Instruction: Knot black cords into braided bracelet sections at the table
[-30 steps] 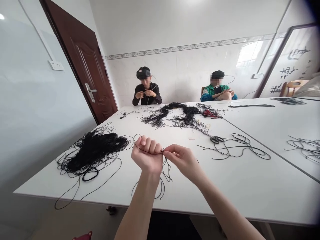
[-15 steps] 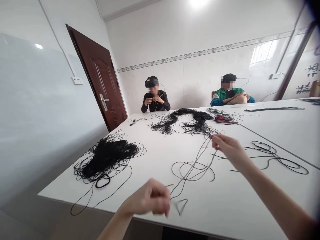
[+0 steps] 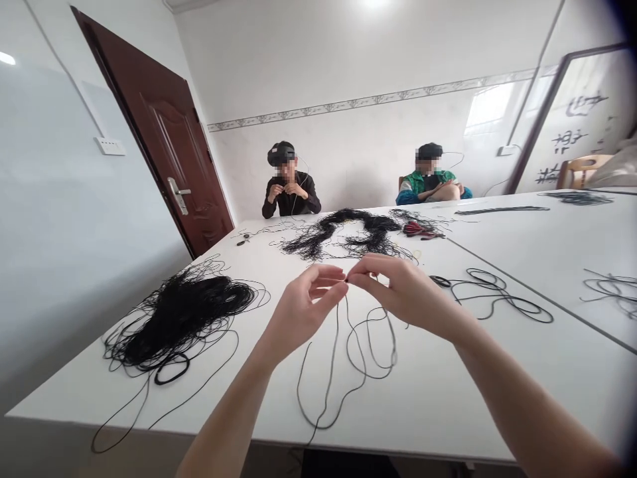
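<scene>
My right hand (image 3: 403, 292) is narrow, thumb and forefinger pinched on the end of a thin black cord (image 3: 334, 345) near the middle of the frame. My left hand (image 3: 308, 305) is half open and curved, its fingertips (image 3: 342, 273) meeting the right hand's at that spot; I cannot tell whether it grips the cord too. From the pinch the cord falls in long loops onto the white table (image 3: 448, 411) in front of me, lying apart from the other cord.

Most of the cord lies in masses. A large tangled heap of black cord (image 3: 179, 318) sits at lower left, and a stringier black tangle (image 3: 343, 229) stretches across the far end of the table. Fewer lengths lie loose: a looped black strand (image 3: 497, 299) right of my hands, and thin black strands (image 3: 610, 289) at the right edge of the frame. Black-handled scissors (image 3: 440, 281) lie at the end of the looped strand, and red-handled cutters (image 3: 418, 230) sit by the far tangle.

Beyond the table, a person in a black top (image 3: 291, 196) works with both hands raised, and a person in a green-and-blue jacket (image 3: 432, 186) sits with folded arms. Brushed Chinese characters (image 3: 582, 133) at upper right are too stylised for me to read; I see no brand or label.
</scene>
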`<state>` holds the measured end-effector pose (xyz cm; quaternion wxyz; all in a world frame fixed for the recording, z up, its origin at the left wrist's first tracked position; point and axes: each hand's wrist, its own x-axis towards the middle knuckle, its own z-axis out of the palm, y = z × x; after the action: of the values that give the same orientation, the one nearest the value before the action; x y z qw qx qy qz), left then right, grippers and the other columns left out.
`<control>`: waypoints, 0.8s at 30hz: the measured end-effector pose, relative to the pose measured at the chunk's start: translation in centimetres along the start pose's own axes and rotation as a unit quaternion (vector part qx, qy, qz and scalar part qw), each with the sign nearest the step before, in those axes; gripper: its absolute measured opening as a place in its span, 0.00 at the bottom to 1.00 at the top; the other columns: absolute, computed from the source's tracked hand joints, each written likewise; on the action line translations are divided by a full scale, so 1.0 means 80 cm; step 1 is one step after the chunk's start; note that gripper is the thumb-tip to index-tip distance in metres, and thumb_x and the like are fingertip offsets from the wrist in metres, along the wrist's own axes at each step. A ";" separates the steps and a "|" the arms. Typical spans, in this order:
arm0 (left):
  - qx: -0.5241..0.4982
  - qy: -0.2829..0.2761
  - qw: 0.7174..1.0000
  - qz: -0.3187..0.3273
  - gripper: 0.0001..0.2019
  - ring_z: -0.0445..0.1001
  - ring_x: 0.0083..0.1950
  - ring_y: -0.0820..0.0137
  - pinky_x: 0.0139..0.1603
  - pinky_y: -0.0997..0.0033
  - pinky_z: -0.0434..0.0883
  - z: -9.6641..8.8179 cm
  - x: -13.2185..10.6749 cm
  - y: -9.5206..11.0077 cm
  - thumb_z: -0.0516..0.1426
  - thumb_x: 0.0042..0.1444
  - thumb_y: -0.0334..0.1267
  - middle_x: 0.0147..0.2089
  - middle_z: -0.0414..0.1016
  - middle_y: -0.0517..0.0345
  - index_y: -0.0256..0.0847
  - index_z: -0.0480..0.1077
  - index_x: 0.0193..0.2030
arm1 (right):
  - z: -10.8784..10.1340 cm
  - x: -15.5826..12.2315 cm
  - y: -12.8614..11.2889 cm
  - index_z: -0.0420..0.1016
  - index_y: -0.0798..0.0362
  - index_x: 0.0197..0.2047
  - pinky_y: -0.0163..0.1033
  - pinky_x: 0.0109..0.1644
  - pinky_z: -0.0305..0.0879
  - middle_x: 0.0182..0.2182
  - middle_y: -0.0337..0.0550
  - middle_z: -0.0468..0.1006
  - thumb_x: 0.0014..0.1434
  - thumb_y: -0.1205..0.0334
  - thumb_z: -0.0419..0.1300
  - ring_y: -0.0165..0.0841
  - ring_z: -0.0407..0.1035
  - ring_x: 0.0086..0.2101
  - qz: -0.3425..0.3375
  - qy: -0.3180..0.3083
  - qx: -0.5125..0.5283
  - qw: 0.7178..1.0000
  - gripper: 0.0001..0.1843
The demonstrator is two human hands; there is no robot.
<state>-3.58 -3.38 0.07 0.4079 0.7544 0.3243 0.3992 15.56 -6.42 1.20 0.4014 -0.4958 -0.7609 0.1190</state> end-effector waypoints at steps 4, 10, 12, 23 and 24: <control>-0.053 0.016 0.998 0.033 0.12 0.77 0.39 0.71 0.45 0.69 0.75 0.008 0.031 0.002 0.60 0.62 0.47 0.35 0.78 0.58 0.41 0.72 0.41 | -0.009 0.016 0.001 0.75 0.51 0.33 0.35 0.32 0.59 0.31 0.38 0.78 0.66 0.58 0.53 0.28 0.68 0.31 -0.013 0.045 -0.001 0.999 0.14; -0.059 0.058 0.994 0.066 0.08 0.67 0.25 0.79 0.26 0.79 0.67 0.006 0.056 0.016 0.60 0.62 0.40 0.25 0.71 0.65 0.40 0.70 0.33 | -0.008 0.032 0.008 0.75 0.49 0.31 0.33 0.27 0.56 0.28 0.35 0.75 0.65 0.58 0.57 0.26 0.64 0.28 -0.040 0.148 -0.012 0.988 0.11; -0.036 0.069 0.994 0.072 0.08 0.63 0.24 0.80 0.23 0.81 0.62 0.006 0.057 0.020 0.60 0.61 0.40 0.26 0.71 0.64 0.41 0.72 0.32 | -0.006 0.034 0.011 0.74 0.49 0.31 0.32 0.28 0.58 0.28 0.34 0.74 0.64 0.60 0.59 0.26 0.65 0.29 -0.067 0.193 -0.018 0.979 0.09; -0.023 0.107 0.992 0.069 0.06 0.66 0.26 0.76 0.20 0.79 0.61 0.004 0.029 0.026 0.61 0.55 0.37 0.24 0.71 0.63 0.46 0.75 0.27 | 0.004 0.017 0.014 0.74 0.53 0.42 0.33 0.38 0.68 0.32 0.37 0.76 0.63 0.65 0.63 0.24 0.70 0.34 -0.219 0.203 -0.009 0.954 0.04; -0.019 0.101 0.992 0.076 0.06 0.67 0.26 0.75 0.21 0.80 0.63 0.003 0.029 0.026 0.61 0.55 0.36 0.25 0.71 0.63 0.46 0.75 0.27 | 0.004 0.017 0.013 0.74 0.54 0.42 0.35 0.39 0.69 0.32 0.38 0.77 0.63 0.66 0.63 0.25 0.70 0.34 -0.237 0.211 -0.006 0.948 0.04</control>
<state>-1.93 -2.55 2.59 0.3554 0.7248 0.2978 0.5095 15.73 -4.71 1.06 0.5665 -0.3172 -0.7550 -0.0915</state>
